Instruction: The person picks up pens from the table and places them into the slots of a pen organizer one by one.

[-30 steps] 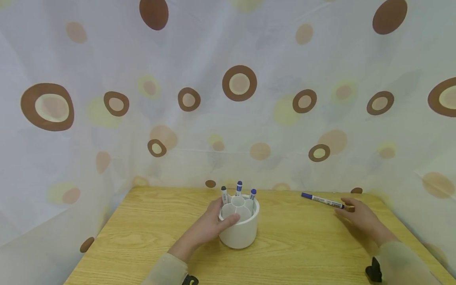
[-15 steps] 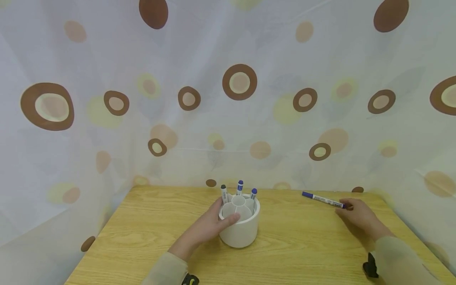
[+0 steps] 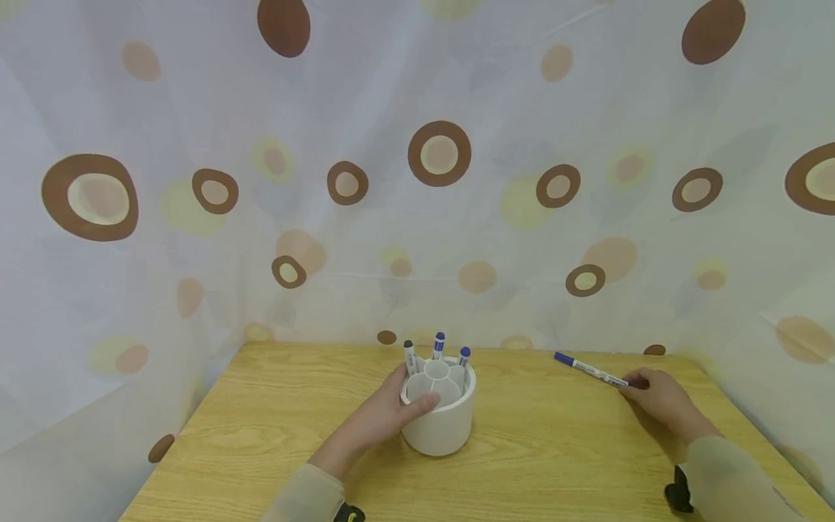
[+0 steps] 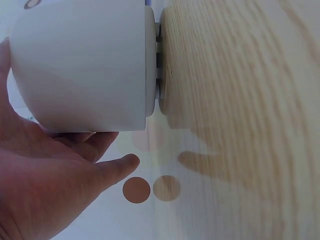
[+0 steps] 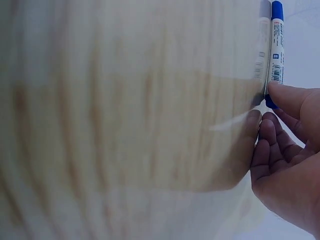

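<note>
A round white pen holder (image 3: 438, 431) with several compartments stands on the wooden table. My left hand (image 3: 381, 417) grips its left side, thumb over the front rim and the other fingers mostly hidden behind. Three markers stand in the holder: a dark-capped marker (image 3: 410, 357) at left, a blue-capped marker (image 3: 439, 346) at the back and another blue-capped marker (image 3: 464, 356) at right. On the right of the table lies a white marker (image 3: 590, 370) with a blue cap pointing away to the left. My right hand (image 3: 662, 402) pinches its near end; the right wrist view shows fingertips around that blue end (image 5: 271, 101).
The wooden table (image 3: 522, 464) meets a pale spotted cloth (image 3: 483, 217) at its back edge. More of this cloth hangs at both sides. In the left wrist view, small feet (image 4: 158, 60) show under the holder.
My right fingers have closed on the near end of the marker, covering its tip, and the marker has shifted slightly. My left hand and the holder have hardly moved.
</note>
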Action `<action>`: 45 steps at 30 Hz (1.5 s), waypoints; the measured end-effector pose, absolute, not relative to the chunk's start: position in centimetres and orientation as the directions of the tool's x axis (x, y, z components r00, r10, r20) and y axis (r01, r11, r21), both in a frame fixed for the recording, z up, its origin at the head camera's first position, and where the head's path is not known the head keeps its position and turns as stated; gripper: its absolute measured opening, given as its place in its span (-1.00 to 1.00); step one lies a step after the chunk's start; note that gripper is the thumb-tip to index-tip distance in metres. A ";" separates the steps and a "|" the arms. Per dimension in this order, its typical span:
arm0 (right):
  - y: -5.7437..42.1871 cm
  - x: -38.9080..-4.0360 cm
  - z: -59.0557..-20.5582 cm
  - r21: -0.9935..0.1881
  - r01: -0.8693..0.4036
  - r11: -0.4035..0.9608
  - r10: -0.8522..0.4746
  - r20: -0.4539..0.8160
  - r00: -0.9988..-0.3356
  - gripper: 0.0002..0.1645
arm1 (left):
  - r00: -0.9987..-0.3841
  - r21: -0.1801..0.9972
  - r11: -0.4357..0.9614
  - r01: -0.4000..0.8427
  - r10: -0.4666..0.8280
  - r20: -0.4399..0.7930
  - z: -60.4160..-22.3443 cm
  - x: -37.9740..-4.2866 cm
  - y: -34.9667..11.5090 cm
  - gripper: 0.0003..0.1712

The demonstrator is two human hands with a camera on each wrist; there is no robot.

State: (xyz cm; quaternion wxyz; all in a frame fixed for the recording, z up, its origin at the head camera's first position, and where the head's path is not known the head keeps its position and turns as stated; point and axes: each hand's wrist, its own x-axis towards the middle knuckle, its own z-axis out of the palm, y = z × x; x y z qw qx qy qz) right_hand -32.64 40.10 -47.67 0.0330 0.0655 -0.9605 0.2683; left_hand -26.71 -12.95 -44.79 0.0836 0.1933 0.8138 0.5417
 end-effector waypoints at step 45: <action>34.0 -28.2 -42.9 -0.774 -0.055 0.631 0.088 0.142 -0.986 -0.13 | -0.913 0.911 0.350 0.218 0.402 0.064 -44.8 -26.7 -12.7 0.07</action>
